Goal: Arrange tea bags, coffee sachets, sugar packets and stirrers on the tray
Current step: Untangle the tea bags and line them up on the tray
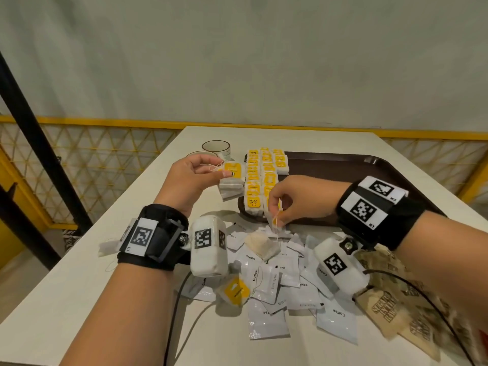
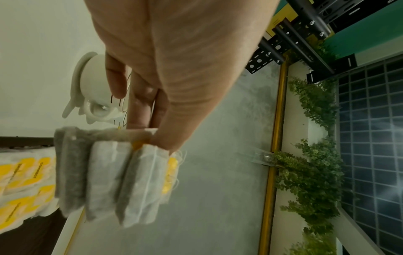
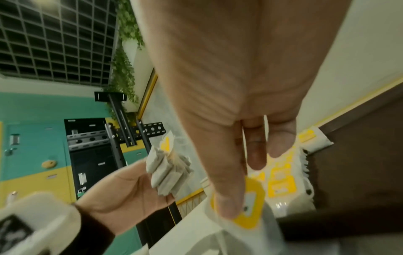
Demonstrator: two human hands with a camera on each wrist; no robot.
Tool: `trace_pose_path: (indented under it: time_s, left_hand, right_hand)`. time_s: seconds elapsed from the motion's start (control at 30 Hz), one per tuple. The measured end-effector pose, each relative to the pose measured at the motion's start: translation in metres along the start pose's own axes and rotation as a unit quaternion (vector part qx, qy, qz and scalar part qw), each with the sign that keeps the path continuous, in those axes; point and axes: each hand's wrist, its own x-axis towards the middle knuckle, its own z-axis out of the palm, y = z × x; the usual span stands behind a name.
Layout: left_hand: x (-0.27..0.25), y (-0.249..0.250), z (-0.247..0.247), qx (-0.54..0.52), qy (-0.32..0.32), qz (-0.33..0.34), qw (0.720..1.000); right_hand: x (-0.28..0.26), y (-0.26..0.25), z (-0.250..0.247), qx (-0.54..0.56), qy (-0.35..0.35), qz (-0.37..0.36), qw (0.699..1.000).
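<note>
Fingers point(image 2: 139, 110) of both hands pinch soft papery tea bags point(image 2: 109, 181) by yellow tags.

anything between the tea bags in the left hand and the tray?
Nothing visible blocks it. The left hand holds a bunch of tea bags just left of the tray, beside the tea bag rows already on it. The tray's right part is bare.

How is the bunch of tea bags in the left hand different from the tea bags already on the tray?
The bunch of tea bags hangs in the air, pinched by the left hand; the tea bags on the tray lie flat in neat rows on the brown tray. The held bunch shows mostly grey-white pouches, the tray rows their yellow tags face up. Both look like the same yellow-tagged kind.
</note>
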Motion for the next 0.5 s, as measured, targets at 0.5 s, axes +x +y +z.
trace_pose_path:
  time_s: [0.5]
  left_hand:
    - [-0.001, 0.002, 0.000, 0.011, 0.006, -0.002, 1.000]
  right_hand:
    - [0.007, -0.029, 0.015, 0.209, -0.054, 0.051, 0.975]
